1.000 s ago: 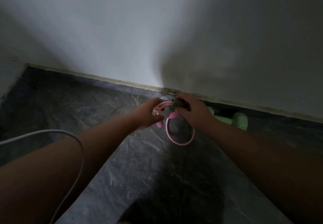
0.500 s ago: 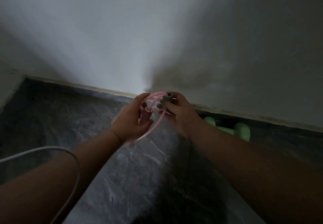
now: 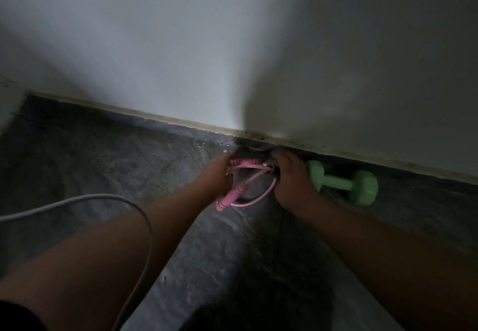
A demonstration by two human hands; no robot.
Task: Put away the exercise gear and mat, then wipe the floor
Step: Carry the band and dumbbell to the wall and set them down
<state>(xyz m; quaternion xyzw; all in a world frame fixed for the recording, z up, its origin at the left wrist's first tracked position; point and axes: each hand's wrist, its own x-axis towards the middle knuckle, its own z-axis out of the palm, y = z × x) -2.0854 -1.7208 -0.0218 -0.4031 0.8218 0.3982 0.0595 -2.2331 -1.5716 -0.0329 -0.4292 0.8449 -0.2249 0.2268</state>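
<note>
A coiled pink jump rope (image 3: 248,186) sits between both hands, low over the dark floor near the wall. My left hand (image 3: 217,175) grips the coil on its left side, and one pink handle hangs down below it. My right hand (image 3: 291,180) holds the right side of the coil together with a small grey part. A green dumbbell (image 3: 344,182) lies on the floor against the wall, just right of my right hand, which covers its left end.
A white wall with a pale skirting strip (image 3: 155,117) runs across the back. The grey marbled floor (image 3: 77,154) stretches left and toward me. A white cable (image 3: 77,198) loops over my left forearm. The lighting is dim.
Both hands have dropped from in front of the wall back down to the floor, beside the dumbbell. The rope coil has loosened and one handle now dangles.
</note>
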